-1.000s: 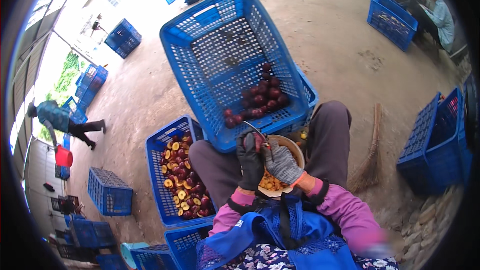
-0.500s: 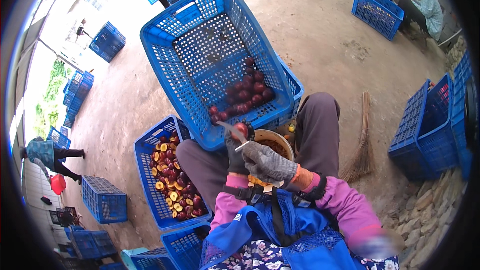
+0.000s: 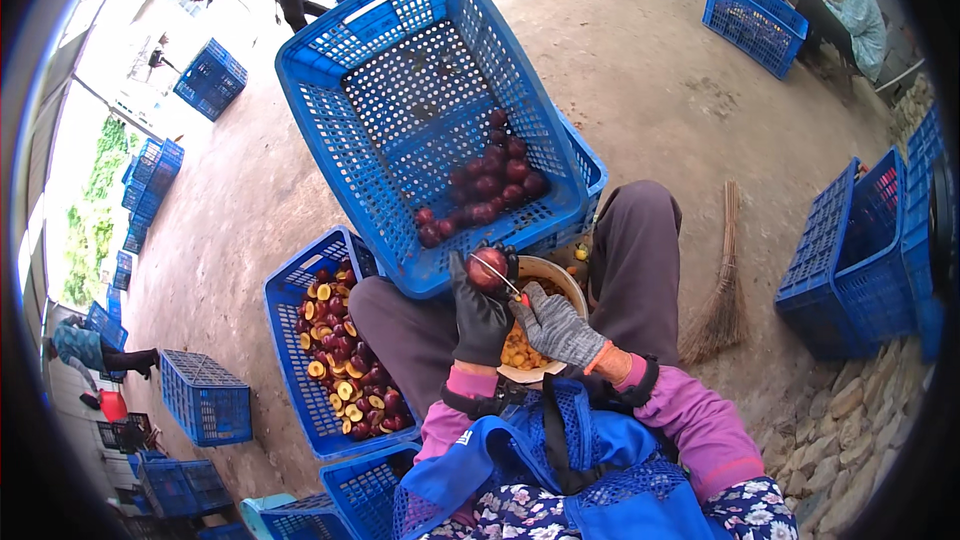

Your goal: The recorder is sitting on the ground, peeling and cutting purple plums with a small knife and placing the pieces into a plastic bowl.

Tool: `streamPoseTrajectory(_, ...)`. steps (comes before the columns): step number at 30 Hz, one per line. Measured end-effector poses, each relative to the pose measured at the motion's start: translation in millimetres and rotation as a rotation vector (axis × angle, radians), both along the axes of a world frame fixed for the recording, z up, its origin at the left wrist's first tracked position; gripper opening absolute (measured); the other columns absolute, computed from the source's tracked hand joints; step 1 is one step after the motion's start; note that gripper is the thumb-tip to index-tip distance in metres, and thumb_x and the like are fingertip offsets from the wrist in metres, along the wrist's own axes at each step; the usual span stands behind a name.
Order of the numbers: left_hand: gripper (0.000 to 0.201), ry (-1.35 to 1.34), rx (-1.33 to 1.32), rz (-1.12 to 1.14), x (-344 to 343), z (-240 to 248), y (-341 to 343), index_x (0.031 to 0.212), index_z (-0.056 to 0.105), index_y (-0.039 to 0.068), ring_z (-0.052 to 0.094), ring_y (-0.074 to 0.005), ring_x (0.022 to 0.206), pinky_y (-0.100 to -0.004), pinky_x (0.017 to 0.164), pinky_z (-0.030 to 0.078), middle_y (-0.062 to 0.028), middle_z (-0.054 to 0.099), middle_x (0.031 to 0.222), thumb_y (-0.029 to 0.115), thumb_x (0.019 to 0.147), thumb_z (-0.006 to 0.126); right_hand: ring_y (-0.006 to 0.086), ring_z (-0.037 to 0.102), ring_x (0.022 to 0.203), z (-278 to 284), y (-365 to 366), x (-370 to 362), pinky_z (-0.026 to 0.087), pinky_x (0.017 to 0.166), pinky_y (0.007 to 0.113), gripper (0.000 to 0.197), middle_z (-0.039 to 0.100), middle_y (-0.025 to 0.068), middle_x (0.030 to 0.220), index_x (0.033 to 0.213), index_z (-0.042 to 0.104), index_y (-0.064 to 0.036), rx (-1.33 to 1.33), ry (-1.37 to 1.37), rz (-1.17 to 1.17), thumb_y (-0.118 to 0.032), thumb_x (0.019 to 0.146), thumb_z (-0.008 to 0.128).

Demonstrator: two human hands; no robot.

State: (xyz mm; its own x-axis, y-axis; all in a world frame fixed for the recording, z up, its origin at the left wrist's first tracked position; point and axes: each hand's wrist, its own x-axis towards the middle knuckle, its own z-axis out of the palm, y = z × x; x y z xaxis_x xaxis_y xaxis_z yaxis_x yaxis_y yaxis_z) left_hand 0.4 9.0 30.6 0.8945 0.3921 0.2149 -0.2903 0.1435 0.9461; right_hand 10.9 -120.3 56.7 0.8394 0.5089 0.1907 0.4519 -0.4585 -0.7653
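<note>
My left hand (image 3: 479, 324), in a black glove, is closed around a dark red plum (image 3: 487, 269) in front of my lap. My right hand (image 3: 562, 330), in a grey knit glove, grips a small knife (image 3: 523, 298) with a red handle. Its thin blade lies across the plum; I cannot tell how deep it cuts. Just under my hands, a round pale bucket (image 3: 548, 373) stands between my knees with yellow-orange pieces inside. Beyond my hands, a tilted blue crate (image 3: 400, 252) holds whole plums (image 3: 488, 180) at its near end.
To the left, a blue crate (image 3: 283, 360) contains many cut plums (image 3: 345, 360) with yellow flesh. A straw broom (image 3: 722, 310) lies right of my knee, near stacked blue crates (image 3: 840, 280) and stones (image 3: 850, 420). Other people are farther off among more crates.
My right hand has moved down and right, bringing the knife blade across the plum. The left hand has turned, showing more of the plum. A person at the far top has shifted left.
</note>
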Motion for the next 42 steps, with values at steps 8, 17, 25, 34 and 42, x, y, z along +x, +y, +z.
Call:
streamPoseTrajectory(8, 0.060, -0.001, 0.608, 0.130, -1.6, 33.3, -15.0, 0.131, 0.023, -0.004, 0.051, -0.0203, 0.102, -0.0297, 0.091, 0.039, -0.0117, 0.051, 0.107, 0.001, 0.081, 0.055, 0.0377, 0.054, 0.058, -1.8, 5.0, -6.1, 0.042, 0.052, 0.046, 0.026, 0.054, 0.0215, 0.067, 0.091, 0.046, -0.0020, -0.077, 0.096, -0.092, -0.027, 0.089, 0.040)
streamPoseTrajectory(17, 0.051, 0.152, 0.141, 0.076, 8.6, 23.7, 2.3, 0.129, 0.029, -0.005, 0.050, -0.0133, 0.089, -0.0275, 0.082, 0.039, -0.0045, 0.052, 0.100, 0.024, 0.091, 0.047, 0.0379, 0.054, 0.058, -25.0, 13.0, 1.9, 0.042, 0.054, 0.046, 0.028, 0.054, 0.0233, 0.066, 0.097, 0.047, 0.0022, -0.057, 0.075, 0.065, -0.024, 0.088, 0.041)
streamPoseTrajectory(25, 0.028, 0.367, -0.383, -0.226, -14.4, 33.5, 13.2, 0.100, 0.046, -0.006, 0.048, -0.0182, 0.088, -0.0273, 0.081, 0.040, -0.0048, 0.048, 0.101, 0.022, 0.092, 0.044, 0.0405, 0.054, 0.062, -0.7, 0.2, 11.4, 0.041, 0.056, 0.048, 0.029, 0.056, 0.0241, 0.069, 0.100, 0.046, -0.0005, -0.017, 0.200, 0.131, -0.026, 0.089, 0.036)
streamPoseTrajectory(34, 0.049, 0.289, 0.207, 0.024, -3.8, 45.7, 24.9, 0.127, 0.028, -0.005, 0.047, -0.0232, 0.105, -0.0290, 0.086, 0.041, -0.0161, 0.041, 0.121, 0.020, 0.090, 0.048, 0.0392, 0.053, 0.054, -6.1, 10.5, 21.5, 0.040, 0.053, 0.048, 0.034, 0.054, 0.0223, 0.058, 0.092, 0.046, 0.0014, -0.117, 0.033, 0.161, -0.031, 0.090, 0.037)
streamPoseTrajectory(42, 0.041, 0.210, 0.560, 0.150, 2.8, 27.9, 17.9, 0.122, 0.034, -0.005, 0.047, -0.0204, 0.103, -0.0292, 0.087, 0.042, -0.0153, 0.042, 0.117, 0.018, 0.090, 0.046, 0.0379, 0.053, 0.053, -23.2, 9.8, 15.4, 0.041, 0.051, 0.048, 0.033, 0.054, 0.0213, 0.056, 0.093, 0.047, -0.0007, -0.137, 0.052, 0.071, -0.032, 0.089, 0.037)
